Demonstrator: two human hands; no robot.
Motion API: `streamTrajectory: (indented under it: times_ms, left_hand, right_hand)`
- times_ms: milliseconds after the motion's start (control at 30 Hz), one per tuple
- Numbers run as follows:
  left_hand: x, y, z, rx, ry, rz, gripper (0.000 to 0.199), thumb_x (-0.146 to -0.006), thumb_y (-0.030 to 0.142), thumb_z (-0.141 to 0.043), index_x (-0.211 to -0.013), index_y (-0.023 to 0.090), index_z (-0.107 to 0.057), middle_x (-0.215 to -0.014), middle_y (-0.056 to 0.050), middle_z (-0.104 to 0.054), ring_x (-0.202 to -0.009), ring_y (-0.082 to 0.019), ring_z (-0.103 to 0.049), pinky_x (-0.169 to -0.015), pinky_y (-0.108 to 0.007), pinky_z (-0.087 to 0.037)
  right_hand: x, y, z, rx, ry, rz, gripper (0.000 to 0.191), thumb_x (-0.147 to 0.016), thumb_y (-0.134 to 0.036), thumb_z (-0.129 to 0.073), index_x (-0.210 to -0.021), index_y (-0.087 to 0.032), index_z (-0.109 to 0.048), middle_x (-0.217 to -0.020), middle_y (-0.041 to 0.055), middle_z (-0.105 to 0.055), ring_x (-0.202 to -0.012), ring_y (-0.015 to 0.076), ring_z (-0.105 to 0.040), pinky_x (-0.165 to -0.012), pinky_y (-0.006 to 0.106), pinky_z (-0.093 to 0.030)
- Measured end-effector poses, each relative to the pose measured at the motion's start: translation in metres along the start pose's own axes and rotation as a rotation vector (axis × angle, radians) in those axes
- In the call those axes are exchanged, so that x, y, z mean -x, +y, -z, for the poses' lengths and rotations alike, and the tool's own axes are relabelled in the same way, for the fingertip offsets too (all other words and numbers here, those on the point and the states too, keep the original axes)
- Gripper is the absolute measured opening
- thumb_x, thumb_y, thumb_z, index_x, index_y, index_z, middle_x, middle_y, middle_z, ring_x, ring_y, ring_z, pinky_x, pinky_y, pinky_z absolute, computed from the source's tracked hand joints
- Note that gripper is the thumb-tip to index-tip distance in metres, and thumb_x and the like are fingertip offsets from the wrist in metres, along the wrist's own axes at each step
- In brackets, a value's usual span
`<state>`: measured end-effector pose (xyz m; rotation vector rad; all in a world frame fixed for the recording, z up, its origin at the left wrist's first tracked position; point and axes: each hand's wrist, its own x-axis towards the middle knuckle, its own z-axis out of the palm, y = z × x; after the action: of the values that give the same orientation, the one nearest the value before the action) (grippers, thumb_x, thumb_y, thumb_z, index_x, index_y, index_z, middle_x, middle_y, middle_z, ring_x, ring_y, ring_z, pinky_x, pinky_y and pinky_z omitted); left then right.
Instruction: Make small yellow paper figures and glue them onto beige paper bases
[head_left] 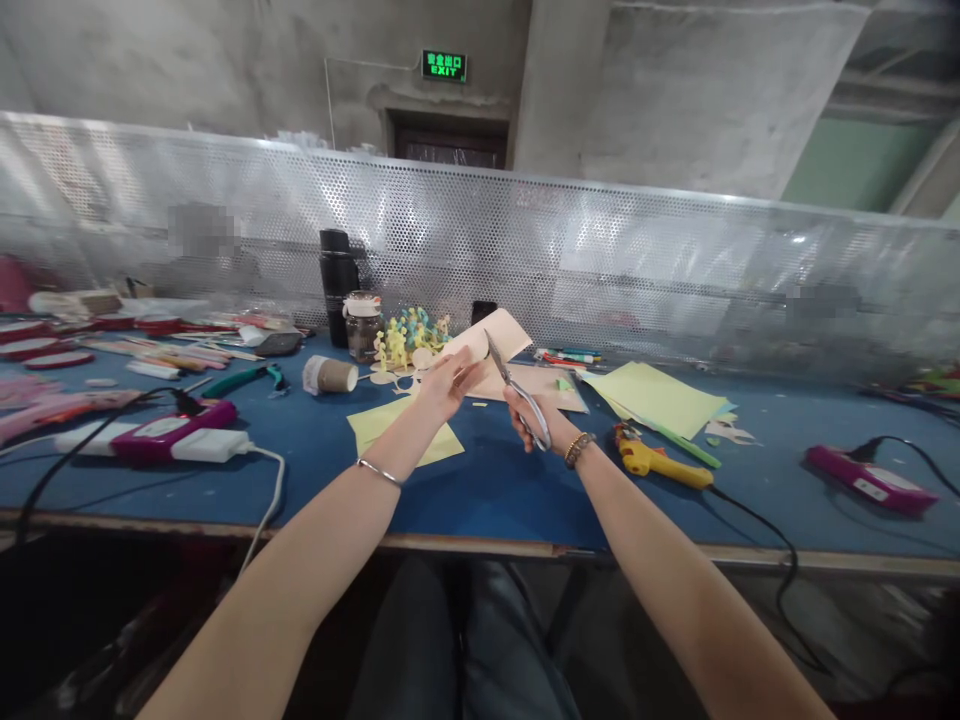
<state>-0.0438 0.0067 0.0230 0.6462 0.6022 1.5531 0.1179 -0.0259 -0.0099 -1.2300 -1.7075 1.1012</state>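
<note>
The left hand (448, 385) pinched a pale card (495, 345) at its pressed-together fingertips; the right hand (526, 420) curled around scissors (523, 392), blades at the card's edge.

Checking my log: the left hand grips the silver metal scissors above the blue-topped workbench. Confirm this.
Wrong hand: the right hand grips the silver metal scissors above the blue-topped workbench, as the head view shows.
</note>
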Motion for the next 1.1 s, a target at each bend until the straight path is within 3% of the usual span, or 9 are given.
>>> streamTrajectory:
  times_ms: [167, 433, 1100]
  left_hand:
    - [-0.0044, -0.0035, 0.0045, -0.051, -0.01, -0.093, 0.019, -0.065, 0.008, -0.069, -0.064, 0.013, -0.051, -0.067, -0.001, -0.063, -0.061, -0.011, -0.063, -0.074, -0.029, -0.054]
    - [-0.0054, -0.0071, 0.0059, -0.099, -0.088, -0.163, 0.027, -0.06, 0.009, -0.072, -0.083, 0.014, -0.057, -0.08, -0.004, -0.067, -0.075, -0.017, -0.066, -0.079, -0.037, -0.053]
    - [0.0011, -0.0073, 0.0024, -0.136, -0.1, -0.114, 0.023, -0.06, 0.007, -0.072, -0.077, 0.013, -0.056, -0.069, -0.003, -0.065, -0.062, -0.014, -0.065, -0.076, -0.036, -0.055]
  right_hand:
    - [0.0021, -0.0026, -0.0012, -0.03, -0.01, -0.006, 0.052, -0.076, -0.067, -0.041, -0.061, -0.017, -0.042, -0.044, -0.0048, -0.041, -0.03, 0.006, -0.039, -0.028, 0.02, -0.041]
    - [0.004, -0.0045, -0.0015, -0.049, -0.038, 0.006, 0.051, -0.079, -0.065, -0.037, -0.063, -0.018, -0.042, -0.044, -0.0047, -0.041, -0.032, 0.0064, -0.04, -0.029, 0.02, -0.042]
    - [0.0007, 0.0016, 0.0041, -0.072, -0.054, 0.069, 0.054, -0.075, -0.071, -0.036, -0.066, -0.018, -0.042, -0.045, -0.0053, -0.04, -0.033, 0.0067, -0.039, -0.03, 0.02, -0.041]
